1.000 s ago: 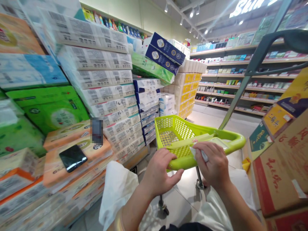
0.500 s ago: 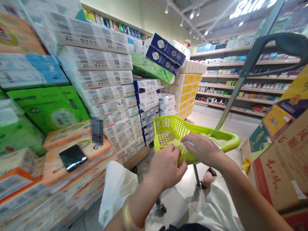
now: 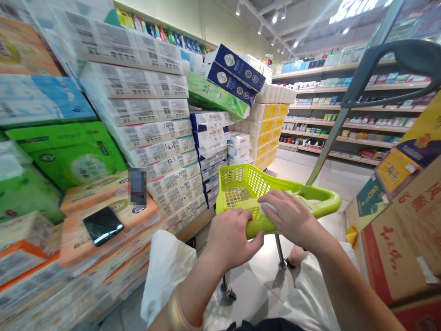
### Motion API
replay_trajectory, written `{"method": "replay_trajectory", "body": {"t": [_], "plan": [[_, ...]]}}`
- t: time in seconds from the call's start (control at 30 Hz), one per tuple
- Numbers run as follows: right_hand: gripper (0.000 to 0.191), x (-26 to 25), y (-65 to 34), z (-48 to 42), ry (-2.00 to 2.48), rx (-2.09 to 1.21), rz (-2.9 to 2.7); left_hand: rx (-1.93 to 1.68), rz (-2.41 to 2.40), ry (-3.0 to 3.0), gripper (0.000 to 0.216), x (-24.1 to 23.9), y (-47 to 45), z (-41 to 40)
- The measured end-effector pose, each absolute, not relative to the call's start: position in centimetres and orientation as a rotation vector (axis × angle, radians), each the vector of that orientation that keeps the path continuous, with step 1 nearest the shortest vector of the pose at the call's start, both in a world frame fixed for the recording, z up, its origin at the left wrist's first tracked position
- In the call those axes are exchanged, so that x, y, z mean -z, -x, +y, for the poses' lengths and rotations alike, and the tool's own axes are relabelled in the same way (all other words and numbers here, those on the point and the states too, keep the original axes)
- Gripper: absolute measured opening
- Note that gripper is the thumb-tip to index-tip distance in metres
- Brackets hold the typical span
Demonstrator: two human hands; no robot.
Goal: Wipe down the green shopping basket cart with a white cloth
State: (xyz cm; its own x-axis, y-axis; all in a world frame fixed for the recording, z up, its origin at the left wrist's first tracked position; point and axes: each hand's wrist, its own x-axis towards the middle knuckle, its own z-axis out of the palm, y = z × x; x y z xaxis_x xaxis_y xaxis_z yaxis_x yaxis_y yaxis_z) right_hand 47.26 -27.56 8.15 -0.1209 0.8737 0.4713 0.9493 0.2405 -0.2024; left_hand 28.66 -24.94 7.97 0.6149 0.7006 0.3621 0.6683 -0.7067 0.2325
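Lime-green plastic formed the cart [image 3: 257,178], which stood in the near middle of the scene, its perforated basket reaching away from the person. The left hand [image 3: 230,236] was loosely closed over the left part of the near handlebar [image 3: 260,227], fingers curled across the top and thumb spread along the near side. The right hand [image 3: 291,218], just to its right, gripped a small white wad [image 3: 268,208] beneath its fingers, above the same bar; whether the palm touched the plastic could not be told. A gold-toned bangle [image 3: 177,310] circled the left wrist.

To the left, a dark phone [image 3: 103,225] lay on an orange pack [image 3: 77,246], and beyond it rose a tall stack of white packs [image 3: 149,112]. Farther off, two navy boxes [image 3: 237,69] rested tilted on a green pack [image 3: 220,99]. To the right, a slanting metal pole [image 3: 330,142] bore a grey handle [image 3: 361,85], and brown cartons [image 3: 396,257] stood nearer. Stocked shelves [image 3: 317,107] lined the far right.
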Motion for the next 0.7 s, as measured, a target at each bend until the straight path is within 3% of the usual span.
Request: {"method": "replay_trajectory", "body": {"t": [0.23, 0.43, 0.7], "plan": [[0.028, -5.7, -48.4, -29.1, 1.773, 0.481, -1.544, -0.682, 1.176, -2.79, 0.027, -7.9, -28.2, -24.9], [0.021, -4.3, -43.2, -29.7, 1.489, 0.476, -1.645, -0.73, 1.147, -2.833, 0.024, -7.4, -28.0, -24.5], [0.02, -3.5, -46.7, -29.2, 1.499, 0.552, -1.356, -0.725, 1.092, -2.89, 0.025, -7.2, -27.6, -24.3]]}}
